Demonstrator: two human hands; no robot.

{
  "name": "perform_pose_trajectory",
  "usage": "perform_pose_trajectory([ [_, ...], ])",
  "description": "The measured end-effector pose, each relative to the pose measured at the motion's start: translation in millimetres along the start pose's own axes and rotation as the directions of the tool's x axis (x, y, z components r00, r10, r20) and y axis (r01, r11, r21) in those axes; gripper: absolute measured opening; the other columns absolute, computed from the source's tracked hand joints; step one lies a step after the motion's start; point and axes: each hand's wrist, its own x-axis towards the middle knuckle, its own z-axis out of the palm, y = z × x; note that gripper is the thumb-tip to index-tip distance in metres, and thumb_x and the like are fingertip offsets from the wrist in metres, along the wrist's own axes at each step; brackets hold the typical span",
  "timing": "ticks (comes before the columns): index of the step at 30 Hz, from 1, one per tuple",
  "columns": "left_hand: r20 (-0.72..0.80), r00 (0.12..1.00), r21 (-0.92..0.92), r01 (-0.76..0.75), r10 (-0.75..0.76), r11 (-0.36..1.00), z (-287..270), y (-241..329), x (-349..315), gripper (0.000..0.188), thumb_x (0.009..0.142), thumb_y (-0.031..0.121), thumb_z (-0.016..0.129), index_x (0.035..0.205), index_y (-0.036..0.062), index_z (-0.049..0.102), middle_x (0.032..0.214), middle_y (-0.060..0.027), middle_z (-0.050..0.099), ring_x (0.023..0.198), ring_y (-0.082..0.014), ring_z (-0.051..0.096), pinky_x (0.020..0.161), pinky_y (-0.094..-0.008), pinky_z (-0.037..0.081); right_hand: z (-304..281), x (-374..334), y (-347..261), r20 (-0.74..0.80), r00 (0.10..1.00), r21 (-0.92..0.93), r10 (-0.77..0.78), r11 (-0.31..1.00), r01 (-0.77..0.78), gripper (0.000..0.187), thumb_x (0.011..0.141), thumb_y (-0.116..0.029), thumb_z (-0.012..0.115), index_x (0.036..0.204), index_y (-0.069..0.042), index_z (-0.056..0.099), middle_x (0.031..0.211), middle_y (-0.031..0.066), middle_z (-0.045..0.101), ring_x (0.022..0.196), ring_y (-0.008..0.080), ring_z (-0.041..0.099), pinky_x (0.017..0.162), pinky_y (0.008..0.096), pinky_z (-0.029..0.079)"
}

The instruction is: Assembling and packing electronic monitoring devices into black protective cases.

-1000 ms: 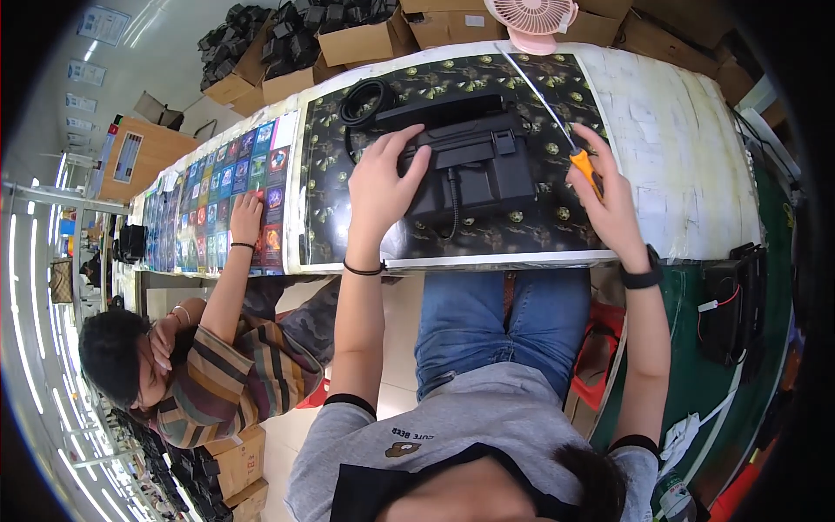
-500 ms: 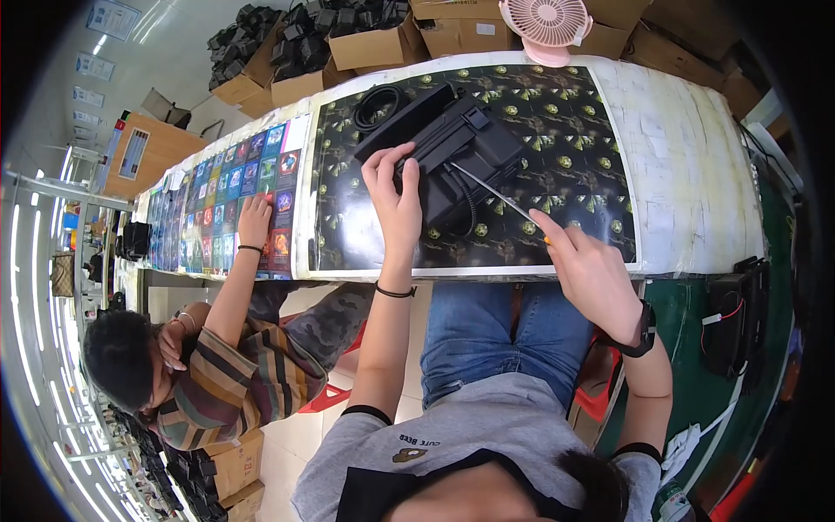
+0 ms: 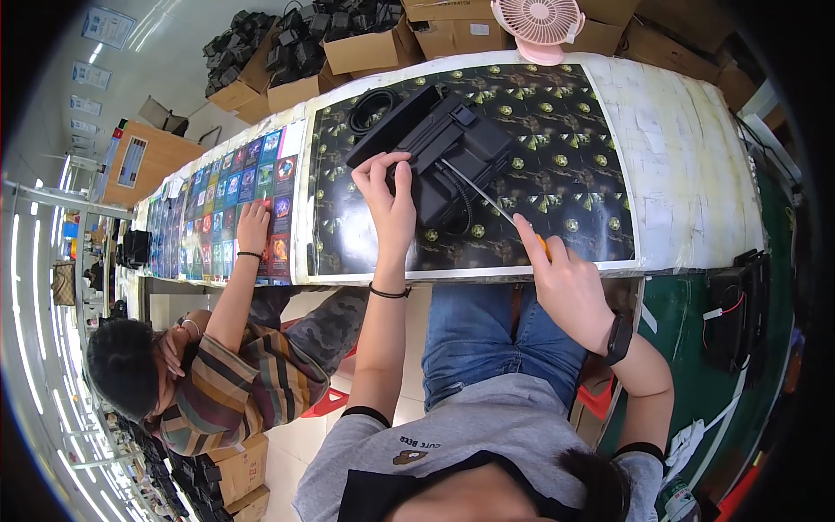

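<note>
A boxy black plastic device (image 3: 474, 148) with a raised long flap lies tilted on the dark patterned mat. My left hand (image 3: 389, 196) grips its near left edge, fingers bent over the plastic. In my right hand (image 3: 561, 278) is a screwdriver (image 3: 487, 198) with a long metal shaft and an orange handle, mostly hidden by the fingers. The shaft slants up to the left, and its tip meets the device near the middle; what it touches there is too small to make out. A black cord (image 3: 468, 209) curves along the device's near side, and a coiled black cable (image 3: 374, 109) lies behind its left end.
A pink fan (image 3: 539, 30) stands at the table's far edge. Beyond are cardboard boxes (image 3: 370, 52) heaped with black parts. At my left sits another person (image 3: 235, 383), one hand (image 3: 253, 228) on a colourful card-patterned sheet (image 3: 228, 187). A black case (image 3: 735, 317) is low at the right.
The device has shifted slightly left along with my left hand. My right hand has moved a little left and down, its index finger now stretched along the screwdriver.
</note>
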Motion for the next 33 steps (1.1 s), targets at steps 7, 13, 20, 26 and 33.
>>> perform_pose_trajectory([
  [7,0.018,1.0,-0.006,-0.006,0.006,1.0,-2,-5,2,0.012,0.097,0.018,0.061,0.103,0.009,0.067,0.114,-0.0116,0.047,0.116,-0.0268,0.045,0.104,-0.0374,0.034,-1,2,2,-0.023,1.0,-0.017,0.0,1.0,0.0,0.076,0.082,-0.001,0.061,0.153,-0.009,0.037,0.08,0.0087,0.053,0.063,0.0194,0.063,0.053,0.0305,0.054],
  [13,0.005,1.0,-0.03,-0.015,0.016,0.999,-3,-7,3,0.01,0.096,0.015,0.062,0.101,0.009,0.067,0.112,-0.0111,0.046,0.116,-0.0265,0.046,0.104,-0.0376,0.035,6,2,6,0.025,0.999,0.141,0.034,0.989,-0.037,0.071,0.087,-0.002,0.06,0.153,-0.012,0.037,0.08,0.0105,0.057,0.063,0.0223,0.066,0.053,0.0337,0.054],
  [20,-0.017,1.0,-0.045,0.006,-0.006,0.999,-3,-10,2,0.008,0.094,0.014,0.065,0.1,0.0091,0.068,0.112,-0.0101,0.048,0.116,-0.0264,0.048,0.103,-0.0371,0.036,-17,23,29,0.637,0.744,0.624,-0.2,-0.433,-0.65,0.046,0.107,-0.018,0.045,0.153,-0.016,0.037,0.076,-0.0043,0.039,0.057,0.0014,0.035,0.045,0.0163,0.029],
  [26,-0.098,0.995,-0.104,0.024,-0.035,0.994,3,-11,-2,0.007,0.092,0.014,0.069,0.099,0.0106,0.07,0.113,-0.0092,0.05,0.118,-0.0251,0.049,0.103,-0.0366,0.036,-26,20,34,0.458,0.887,0.835,-0.061,0.37,-0.407,0.052,0.102,-0.014,0.053,0.15,-0.011,0.037,0.074,0.0115,0.059,0.057,0.0215,0.058,0.053,0.0332,0.046],
  [33,-0.13,0.99,-0.117,0.036,-0.051,0.992,8,-8,-6,0.007,0.092,0.013,0.069,0.099,0.0102,0.069,0.114,-0.0095,0.05,0.118,-0.0254,0.048,0.104,-0.0365,0.035,-18,6,9,0.162,0.987,0.526,-0.004,0.846,-0.083,0.053,0.097,-0.01,0.055,0.147,-0.005,0.038,0.081,0.0237,0.065,0.066,0.0411,0.065,0.06,0.0481,0.054],
])
